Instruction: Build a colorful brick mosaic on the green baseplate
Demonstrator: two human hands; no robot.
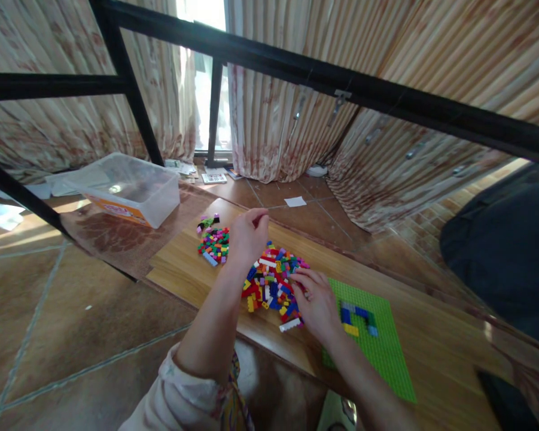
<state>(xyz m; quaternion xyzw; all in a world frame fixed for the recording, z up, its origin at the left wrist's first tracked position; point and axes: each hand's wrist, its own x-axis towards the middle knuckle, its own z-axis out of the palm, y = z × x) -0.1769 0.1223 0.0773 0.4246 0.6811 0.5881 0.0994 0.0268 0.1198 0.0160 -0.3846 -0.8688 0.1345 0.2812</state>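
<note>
A heap of small coloured bricks (273, 281) lies on a low wooden board (183, 269). A smaller heap of bricks (214, 244) sits to its left. My left hand (248, 234) hovers between the two heaps, fingers pinched together; what they hold, if anything, is too small to see. My right hand (316, 302) rests on the right edge of the big heap, fingers curled down among the bricks. A green baseplate (381, 347) lies just right of that hand, with a few blue, yellow and green bricks (358, 319) fixed on it.
A clear plastic tub (128, 188) stands on the floor at the back left. Black metal frame bars (296, 66) cross overhead. Curtains hang behind, with papers (214, 177) on the tiled floor. A dark shape (506, 251) fills the right side.
</note>
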